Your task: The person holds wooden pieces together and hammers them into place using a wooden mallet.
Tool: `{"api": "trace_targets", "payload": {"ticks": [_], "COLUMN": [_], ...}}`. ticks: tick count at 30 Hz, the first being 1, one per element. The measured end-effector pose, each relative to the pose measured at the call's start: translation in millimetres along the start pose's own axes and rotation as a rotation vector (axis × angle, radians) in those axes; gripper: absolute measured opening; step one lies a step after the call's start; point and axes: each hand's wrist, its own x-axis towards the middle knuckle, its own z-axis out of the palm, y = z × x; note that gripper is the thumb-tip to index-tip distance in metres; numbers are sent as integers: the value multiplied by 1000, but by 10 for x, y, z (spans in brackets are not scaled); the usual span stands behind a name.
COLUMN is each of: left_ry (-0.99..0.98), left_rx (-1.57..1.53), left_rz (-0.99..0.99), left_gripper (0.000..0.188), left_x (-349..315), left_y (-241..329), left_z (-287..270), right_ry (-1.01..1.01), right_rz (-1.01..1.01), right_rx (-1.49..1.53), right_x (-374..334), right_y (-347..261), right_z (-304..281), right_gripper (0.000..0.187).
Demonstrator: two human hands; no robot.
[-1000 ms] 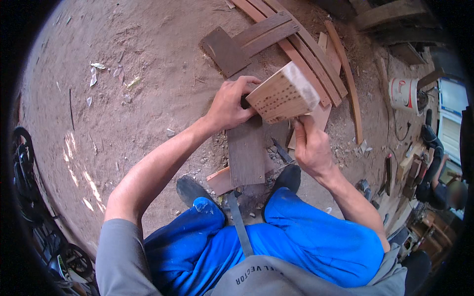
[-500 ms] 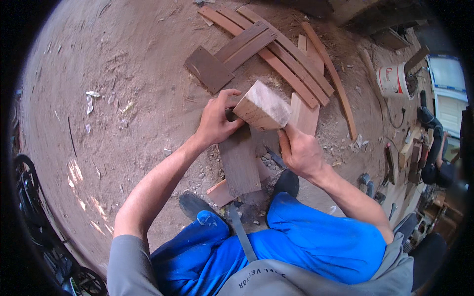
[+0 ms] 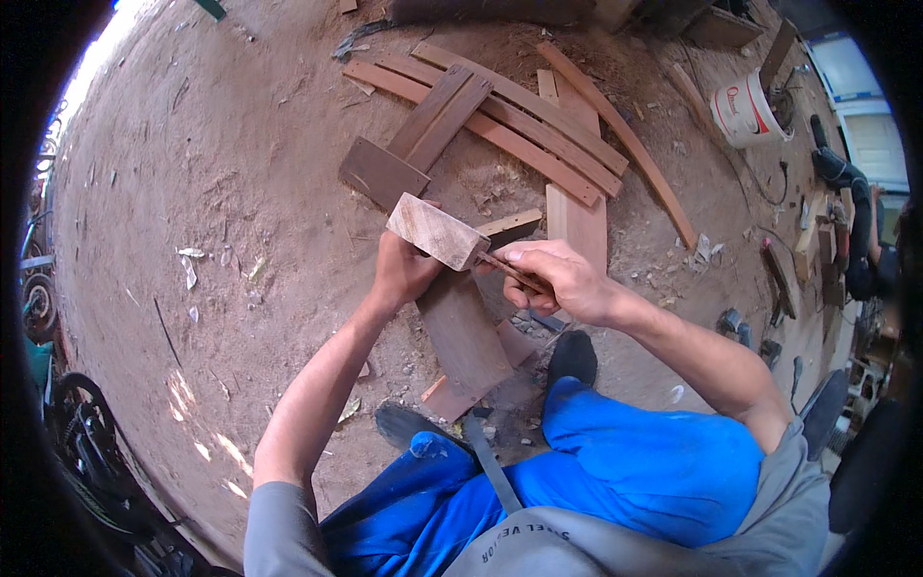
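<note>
Your left hand (image 3: 402,264) was wrapped around the pale wood block (image 3: 437,231), maybe so it would not wobble. Your right hand (image 3: 562,279) pinched a thin brown piece (image 3: 517,273) by the block's end; I could not tell if they touched. Below, the dark board (image 3: 466,332) overlapped a reddish scrap (image 3: 447,399). Farther off, long slats (image 3: 519,146) lay on the dirt (image 3: 250,173), perhaps out of your way.

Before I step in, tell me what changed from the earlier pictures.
The pale wooden block has swung left, over the left hand, its dotted face turned out of view. The right hand has shifted left with it, gripping a thin brown piece at the block's end. The wooden slats and white bucket stay put.
</note>
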Motion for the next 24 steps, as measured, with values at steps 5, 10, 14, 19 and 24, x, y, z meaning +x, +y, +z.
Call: {"api": "trace_targets", "payload": {"ticks": [5,10,14,19,24], "left_ry": [-88,-33,-36,-60,-50], "left_rx": [10,36,91,99,131], "left_rz": [-47,-2,-39,-58,-131], "left_gripper": [57,49,41,34,32], "left_x": [19,37,54,63,96], "left_y": [-34,4,85,149,144], "left_z": [-18,29,11,-9,-5], "right_ry": [27,55,157,129,225], "right_rz": [-87,-164,-128,-144,-82], "right_rx": [-59,-70,-89,189,316], "right_x": [17,32,37,11,11], "right_y": [67,186,234,180,144], "right_z": [22,-15,-10,-67,-178], "right_gripper": [38,33,35,30,24]}}
